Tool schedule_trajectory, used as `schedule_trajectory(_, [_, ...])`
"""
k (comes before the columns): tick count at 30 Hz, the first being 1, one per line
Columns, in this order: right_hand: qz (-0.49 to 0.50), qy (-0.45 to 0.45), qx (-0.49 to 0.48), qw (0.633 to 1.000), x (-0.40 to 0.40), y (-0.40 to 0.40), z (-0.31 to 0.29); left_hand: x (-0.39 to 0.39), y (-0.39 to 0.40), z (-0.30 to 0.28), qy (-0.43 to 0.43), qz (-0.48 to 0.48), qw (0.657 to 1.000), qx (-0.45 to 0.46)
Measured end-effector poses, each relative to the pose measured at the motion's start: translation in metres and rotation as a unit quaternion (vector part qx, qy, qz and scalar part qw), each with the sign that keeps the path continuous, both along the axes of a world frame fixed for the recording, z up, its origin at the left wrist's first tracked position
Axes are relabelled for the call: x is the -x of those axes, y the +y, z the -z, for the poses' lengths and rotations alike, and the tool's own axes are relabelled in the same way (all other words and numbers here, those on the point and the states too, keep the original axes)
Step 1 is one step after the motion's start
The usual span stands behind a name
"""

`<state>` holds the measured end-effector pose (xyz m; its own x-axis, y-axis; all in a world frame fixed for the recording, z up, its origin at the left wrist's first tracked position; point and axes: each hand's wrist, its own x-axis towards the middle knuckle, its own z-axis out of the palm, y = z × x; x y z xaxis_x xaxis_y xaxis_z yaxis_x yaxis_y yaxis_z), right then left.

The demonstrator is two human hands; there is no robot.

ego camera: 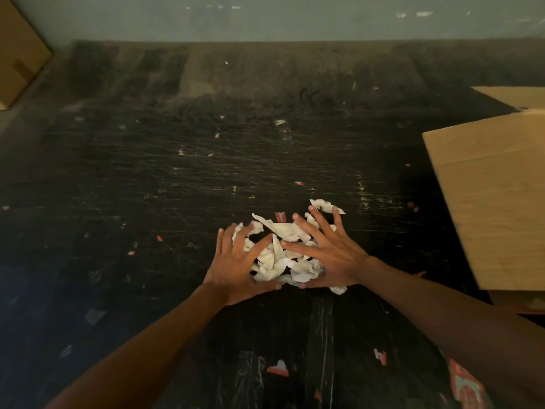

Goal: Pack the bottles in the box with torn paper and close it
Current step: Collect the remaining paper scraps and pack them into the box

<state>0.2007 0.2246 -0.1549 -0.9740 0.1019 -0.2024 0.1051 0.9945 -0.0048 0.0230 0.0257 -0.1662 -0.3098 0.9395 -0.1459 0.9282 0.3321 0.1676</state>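
Nearest the lens, at the lower right edge, a red and teal printed scrap [467, 388] is cut off by the frame and partly covered by my right forearm; its lettering is too blurred to read. Small red-and-white paper bits [278, 368] lie on the dark scratched surface [147, 178] between my forearms. Further out, my left hand [236, 267] and right hand [327, 258] rest on either side of a heap of torn paper [280, 255], fingers spread and curved over it, palms pressing inward; each grip is apart rather than closed, cupping the heap without clamping any single piece. The lower layers of the heap are hidden under my palms. To the right, well apart from the heap, the box [498, 202] runs off the frame edge; only a plain brown flap and part of a second flap behind it show, and its inside cannot be seen, so no bottles are visible. No writing shows on it. Farthest off, at the upper left corner, another cardboard piece [17, 60] is cut off by the frame, and the surface meets a pale wall [265, 19].
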Motion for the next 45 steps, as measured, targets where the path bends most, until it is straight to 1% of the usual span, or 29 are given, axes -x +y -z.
schedule_trajectory(3, [-0.001,0.016,-0.012,1.000,0.012,0.005,0.002,-0.001,-0.003,0.005,-0.022,0.014,0.998,-0.054])
schedule_trajectory(7, [-0.003,0.001,0.010,1.000,0.029,0.015,0.004,-0.002,-0.004,0.005,-0.033,0.001,0.999,-0.043])
schedule_trajectory(10, [0.016,0.011,0.022,1.000,0.037,0.015,0.004,-0.002,-0.004,0.005,-0.032,0.010,0.998,-0.060])
schedule_trajectory(13, [0.049,0.042,0.028,0.997,0.039,0.010,0.005,-0.001,-0.006,0.006,-0.017,0.032,0.998,-0.059])
schedule_trajectory(16, [0.084,0.097,0.030,0.991,0.038,0.003,0.010,-0.003,-0.009,0.006,0.007,0.058,0.997,-0.057])
schedule_trajectory(18, [0.113,0.131,0.034,0.984,0.037,-0.002,0.012,-0.004,-0.009,0.006,0.020,0.060,0.996,-0.065])
schedule_trajectory(20, [0.131,0.146,0.035,0.980,0.036,-0.006,0.013,-0.005,-0.009,0.005,0.017,0.046,0.996,-0.070])
schedule_trajectory(24, [0.140,0.150,0.047,0.978,0.033,-0.011,0.013,-0.009,-0.009,0.004,-0.009,-0.003,0.997,-0.082])
schedule_trajectory(27, [0.142,0.138,0.067,0.978,0.033,-0.014,0.011,-0.012,-0.008,0.003,-0.043,-0.067,0.993,-0.090])
schedule_trajectory(29, [0.148,0.140,0.089,0.975,0.035,-0.018,0.010,-0.014,-0.006,0.000,-0.078,-0.129,0.982,-0.113])
schedule_trajectory(32, [0.166,0.137,0.118,0.969,0.035,-0.022,0.008,-0.015,-0.005,-0.004,-0.146,-0.222,0.949,-0.170])
schedule_trajectory(35, [0.229,0.145,0.177,0.946,0.035,-0.020,0.003,-0.014,-0.007,-0.009,-0.177,-0.302,0.913,-0.210])
schedule_trajectory(38, [0.285,0.176,0.276,0.901,0.036,-0.013,-0.006,-0.011,-0.014,-0.019,-0.194,-0.343,0.892,-0.220])
schedule_trajectory(39, [0.282,0.171,0.302,0.895,0.037,-0.012,-0.011,-0.009,-0.018,-0.021,-0.195,-0.349,0.890,-0.220])
schedule_trajectory(40, [0.261,0.157,0.316,0.899,0.038,-0.012,-0.016,-0.007,-0.022,-0.022,-0.192,-0.356,0.888,-0.220])
schedule_trajectory(41, [0.223,0.132,0.317,0.912,0.039,-0.014,-0.021,-0.006,-0.026,-0.024,-0.187,-0.364,0.886,-0.219])
schedule_trajectory(43, [0.130,0.053,0.285,0.948,0.041,-0.020,-0.029,-0.004,-0.036,-0.026,-0.182,-0.381,0.879,-0.219])
schedule_trajectory(45, [0.060,-0.041,0.218,0.973,0.044,-0.027,-0.034,-0.005,-0.044,-0.031,-0.178,-0.396,0.875,-0.215])
